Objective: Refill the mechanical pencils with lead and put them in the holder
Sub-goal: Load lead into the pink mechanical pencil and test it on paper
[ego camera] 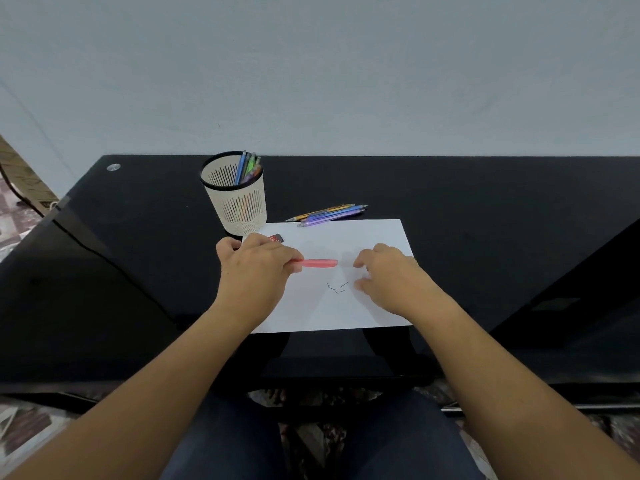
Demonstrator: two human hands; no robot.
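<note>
Head camera, looking down on a glossy black bench (138, 244). The left hand (256, 268) grasps one end of a pink plastic mechanical pencil (320, 263), its fingers (292, 259) curled round the barrel. The pencil lies roughly level over a white sheet of paper (363, 233), its free end pointing toward the right hand (391, 278). The right hand hovers over the sheet with fingers (362, 261) loosely bent and spread, released, with nothing visible between them.

Between the two hands, nearer the person, a few thin dark lead pieces (337, 288) lie scattered on the paper. A cream slotted plastic holder with a black rim (239, 209) stands on the bench just beyond the sheet's far left corner. Several upright coloured pencils (247, 168) lean to its right side inside it. A bundle of coloured mechanical pencils (329, 213) lies on the bench just beyond the paper's far edge.

A small black lead case (277, 238) with a red label sits at the sheet's far left corner, partly hidden by the left hand. Its writing is too blurred to read.
</note>
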